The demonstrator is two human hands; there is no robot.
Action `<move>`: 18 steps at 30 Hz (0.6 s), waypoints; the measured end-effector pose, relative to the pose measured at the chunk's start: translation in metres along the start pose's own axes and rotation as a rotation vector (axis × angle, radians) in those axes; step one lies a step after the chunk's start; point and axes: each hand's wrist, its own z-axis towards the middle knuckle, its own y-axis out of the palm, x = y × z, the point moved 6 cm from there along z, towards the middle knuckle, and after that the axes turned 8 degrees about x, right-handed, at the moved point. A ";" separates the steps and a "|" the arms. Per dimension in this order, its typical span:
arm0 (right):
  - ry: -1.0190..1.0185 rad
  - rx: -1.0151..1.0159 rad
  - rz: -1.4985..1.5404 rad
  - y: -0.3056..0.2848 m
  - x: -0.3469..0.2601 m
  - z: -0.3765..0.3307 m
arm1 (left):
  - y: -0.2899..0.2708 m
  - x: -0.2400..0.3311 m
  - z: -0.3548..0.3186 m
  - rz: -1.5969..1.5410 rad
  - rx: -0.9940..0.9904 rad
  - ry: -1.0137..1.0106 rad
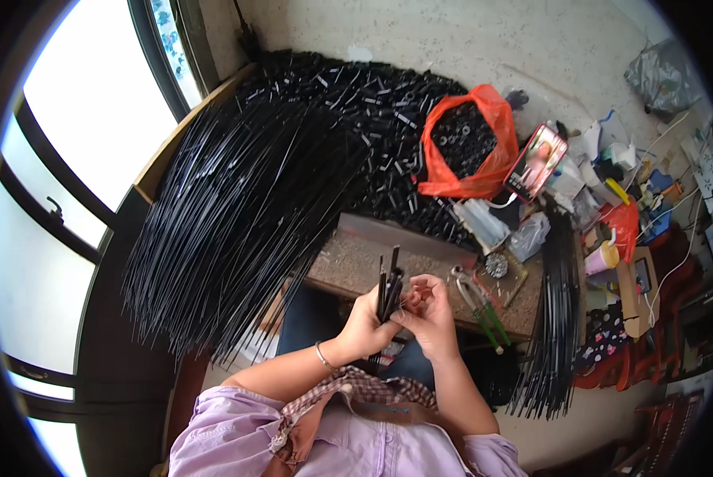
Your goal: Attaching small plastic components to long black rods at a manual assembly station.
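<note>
My left hand [363, 327] is closed around a small upright bundle of thin black rods [390, 280] in front of my body. The rods' tops stick up unevenly above my fingers. Close against its right side is my right hand [431, 319], fingers curled and thumb reaching toward the bundle. Whatever lies in those curled fingers is too small to make out. To the left, a large heap of long thin black rods [237, 222] fans over the table edge. Pliers with green handles [482, 310] lie right of my hands on the worktable [356, 258].
Short black parts [388, 119] pile up at the back. A red plastic bag [495, 171] holds small dark pieces beside a lit phone [536, 163]. More long black rods [553, 326] hang over the right edge. A drink cup [601, 258] stands among clutter at the right.
</note>
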 end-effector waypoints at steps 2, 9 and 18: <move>-0.285 0.004 -0.394 0.002 -0.020 0.001 | -0.004 -0.001 0.001 0.033 -0.009 -0.018; -1.104 0.224 -0.775 0.026 -0.088 -0.037 | -0.001 0.044 0.031 0.024 -0.181 0.114; -0.597 0.235 -1.455 -0.087 -0.033 -0.029 | -0.029 0.070 0.037 -0.274 0.002 0.107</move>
